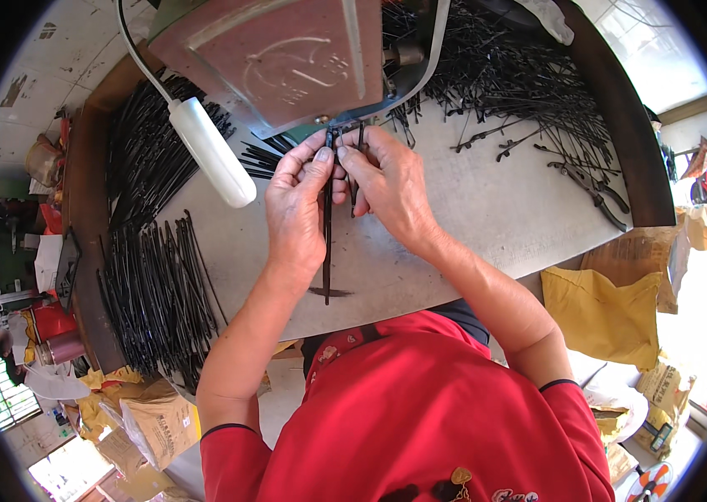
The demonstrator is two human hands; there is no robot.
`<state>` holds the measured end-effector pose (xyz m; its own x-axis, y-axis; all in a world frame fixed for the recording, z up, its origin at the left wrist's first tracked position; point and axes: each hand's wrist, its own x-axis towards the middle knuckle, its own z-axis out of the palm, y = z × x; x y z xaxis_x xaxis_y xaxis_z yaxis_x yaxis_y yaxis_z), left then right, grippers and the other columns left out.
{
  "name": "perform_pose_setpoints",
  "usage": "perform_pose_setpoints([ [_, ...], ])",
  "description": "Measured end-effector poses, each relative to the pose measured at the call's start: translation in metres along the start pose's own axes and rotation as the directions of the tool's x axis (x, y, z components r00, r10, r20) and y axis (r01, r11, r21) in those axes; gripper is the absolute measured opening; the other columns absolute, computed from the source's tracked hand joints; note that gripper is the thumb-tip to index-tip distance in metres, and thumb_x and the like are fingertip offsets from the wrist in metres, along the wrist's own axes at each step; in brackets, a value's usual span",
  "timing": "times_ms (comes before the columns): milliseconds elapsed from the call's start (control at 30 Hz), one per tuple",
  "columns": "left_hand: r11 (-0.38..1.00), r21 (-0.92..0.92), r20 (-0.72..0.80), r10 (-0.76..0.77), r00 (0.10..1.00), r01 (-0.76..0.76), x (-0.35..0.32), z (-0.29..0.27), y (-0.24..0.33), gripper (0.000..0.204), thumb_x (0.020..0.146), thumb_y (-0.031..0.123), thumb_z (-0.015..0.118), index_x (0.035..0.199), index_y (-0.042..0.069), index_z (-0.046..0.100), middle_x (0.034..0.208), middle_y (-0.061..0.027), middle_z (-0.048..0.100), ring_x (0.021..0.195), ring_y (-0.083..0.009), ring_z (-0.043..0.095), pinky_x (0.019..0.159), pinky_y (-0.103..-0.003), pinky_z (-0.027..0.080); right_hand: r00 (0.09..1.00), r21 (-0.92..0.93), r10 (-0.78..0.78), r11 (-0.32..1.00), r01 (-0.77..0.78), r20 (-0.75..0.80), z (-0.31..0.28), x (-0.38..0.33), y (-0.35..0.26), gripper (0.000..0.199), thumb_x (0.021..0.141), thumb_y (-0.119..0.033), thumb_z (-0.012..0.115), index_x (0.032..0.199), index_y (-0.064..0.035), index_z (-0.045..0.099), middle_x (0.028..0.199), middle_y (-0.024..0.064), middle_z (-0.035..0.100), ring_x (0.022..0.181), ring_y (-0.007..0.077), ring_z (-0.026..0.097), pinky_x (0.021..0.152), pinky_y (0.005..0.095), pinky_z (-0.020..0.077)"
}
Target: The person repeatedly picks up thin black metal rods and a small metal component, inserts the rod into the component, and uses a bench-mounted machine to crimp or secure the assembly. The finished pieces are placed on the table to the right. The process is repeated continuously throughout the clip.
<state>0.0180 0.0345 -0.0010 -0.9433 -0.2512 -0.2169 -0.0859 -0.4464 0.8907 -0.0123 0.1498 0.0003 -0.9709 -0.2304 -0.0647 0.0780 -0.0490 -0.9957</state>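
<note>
My left hand (299,180) pinches a long, slim black rod (327,259), which hangs down toward the table's near edge. Beside it, my right hand (393,180) has its thumb and fingers closed on a second thin black piece (354,201), partly covered by the fingers. Both hands meet just under the front lower edge of a reddish-brown machine housing (286,63). The upper ends of the two pieces sit close together at that edge. Whether they touch each other or the machine, I cannot tell.
Bundles of black rods lie left (161,293) and far left (148,159). A tangled heap of black pieces (520,75) fills the far right, with pliers (592,192) nearby. A white lamp (213,155) hangs beside my left hand. A raised dark rim (621,117) borders the metal table (470,217).
</note>
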Motion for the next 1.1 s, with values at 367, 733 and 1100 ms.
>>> perform_pose_setpoints([
  [367,0.96,0.178,0.031,-0.227,0.973,0.218,0.012,-0.019,0.02,0.026,0.087,0.017,0.067,0.108,0.007,0.056,0.07,-0.003,0.06,0.052,-0.0086,0.054,0.043,-0.02,0.039,0.948,0.01,0.243,0.968,-0.25,0.207,-0.023,0.022,-0.013,0.021,0.082,-0.021,0.058,0.081,0.0001,0.057,0.058,0.0071,0.056,0.044,0.0124,0.053,0.037,0.0261,0.0346],
  [733,0.943,0.205,0.027,-0.272,0.962,0.261,-0.032,-0.007,0.019,0.027,0.092,0.009,0.057,0.116,0.002,0.049,0.093,-0.0063,0.061,0.08,-0.015,0.063,0.072,-0.029,0.054,0.936,0.168,0.193,0.954,-0.249,0.294,-0.021,0.012,-0.002,0.023,0.089,-0.019,0.061,0.094,0.003,0.059,0.071,0.0077,0.061,0.051,0.0118,0.059,0.046,0.0238,0.048],
  [1100,0.764,0.632,0.116,0.071,0.991,-0.129,-0.049,-0.028,0.003,0.032,0.09,0.007,0.06,0.121,0.0,0.056,0.081,-0.0051,0.063,0.075,-0.0103,0.062,0.071,-0.025,0.05,0.912,0.045,0.252,0.959,-0.281,0.325,-0.024,0.004,-0.01,0.025,0.083,-0.019,0.067,0.096,0.0002,0.058,0.076,0.0119,0.066,0.049,0.0116,0.056,0.043,0.0225,0.0422],
])
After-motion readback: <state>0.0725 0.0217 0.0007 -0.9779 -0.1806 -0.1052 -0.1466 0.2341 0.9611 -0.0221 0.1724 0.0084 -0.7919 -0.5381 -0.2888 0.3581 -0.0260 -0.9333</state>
